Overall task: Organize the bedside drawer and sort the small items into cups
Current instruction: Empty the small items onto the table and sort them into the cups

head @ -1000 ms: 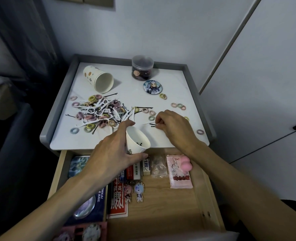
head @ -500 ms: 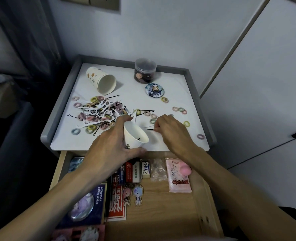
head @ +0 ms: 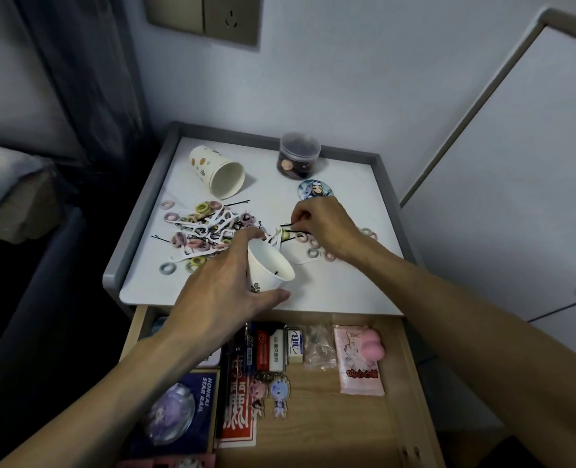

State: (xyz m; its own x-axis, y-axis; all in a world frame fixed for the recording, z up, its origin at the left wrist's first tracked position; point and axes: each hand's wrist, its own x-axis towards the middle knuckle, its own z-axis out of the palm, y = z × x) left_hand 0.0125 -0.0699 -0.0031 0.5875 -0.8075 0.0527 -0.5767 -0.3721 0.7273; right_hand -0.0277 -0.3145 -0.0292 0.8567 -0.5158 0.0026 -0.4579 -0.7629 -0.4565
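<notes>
My left hand [head: 219,298] grips tilted paper cup [head: 269,268] | right hand [head: 327,228] pinches bobby pin [head: 288,225] beyond cup | I'd lift it clear, release over rim.

Left forearm: enters at the lower left of the frame and runs up to the centre. Left hand [head: 226,292]: back facing up, fingers and thumb curled round a cup [head: 268,265], thumb along its lower side.

Right forearm: enters at the lower right edge and runs diagonally up-left. Right hand [head: 327,228]: just above centre, back facing up, fingertips angled down and pinching a hairpin [head: 287,225].
</notes>
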